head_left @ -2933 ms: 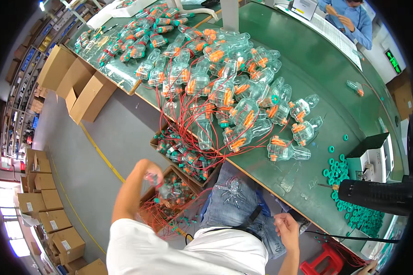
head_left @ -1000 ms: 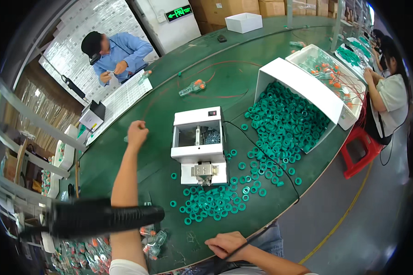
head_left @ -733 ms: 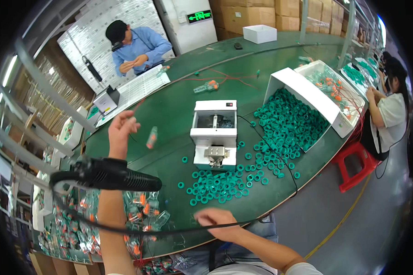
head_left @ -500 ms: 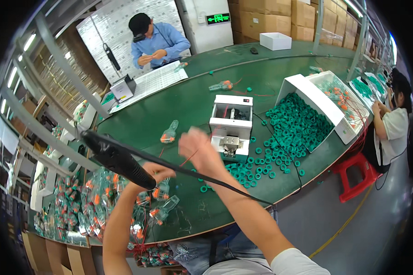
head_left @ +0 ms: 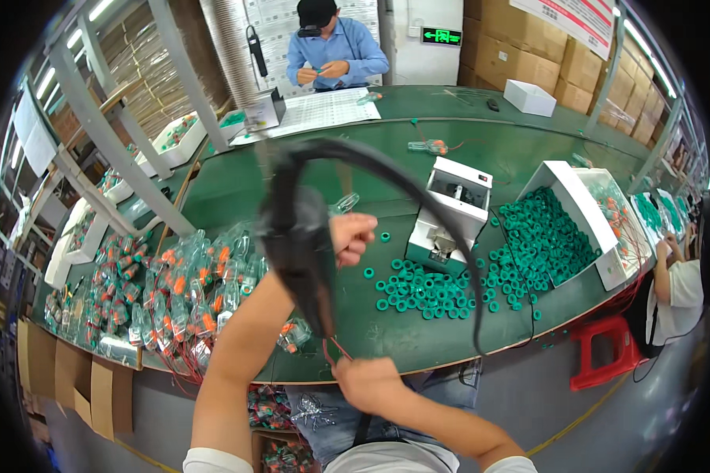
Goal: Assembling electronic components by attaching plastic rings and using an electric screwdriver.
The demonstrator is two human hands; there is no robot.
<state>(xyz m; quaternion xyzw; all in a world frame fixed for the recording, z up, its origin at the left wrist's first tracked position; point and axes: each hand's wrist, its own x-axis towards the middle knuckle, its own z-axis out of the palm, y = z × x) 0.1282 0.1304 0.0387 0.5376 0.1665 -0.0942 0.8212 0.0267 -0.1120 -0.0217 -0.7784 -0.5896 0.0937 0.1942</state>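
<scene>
Having moved farther out since the last frame, the left hand (head_left: 353, 240) is curling its fingers, grip unclear; just beyond, a clear bottle-shaped shell (head_left: 345, 203) is showing above the green table (head_left: 406, 339), partly hidden. The right hand (head_left: 371, 385), now nearer the edge, is pinching red wire (head_left: 341, 348).

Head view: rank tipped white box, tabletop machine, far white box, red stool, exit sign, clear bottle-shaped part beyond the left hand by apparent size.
1. Tipped white box and tabletop machine: too alike to rank.
2. Red stool.
3. Far white box.
4. Exit sign and clear bottle-shaped part: unsure, the part being partly hidden.
</scene>
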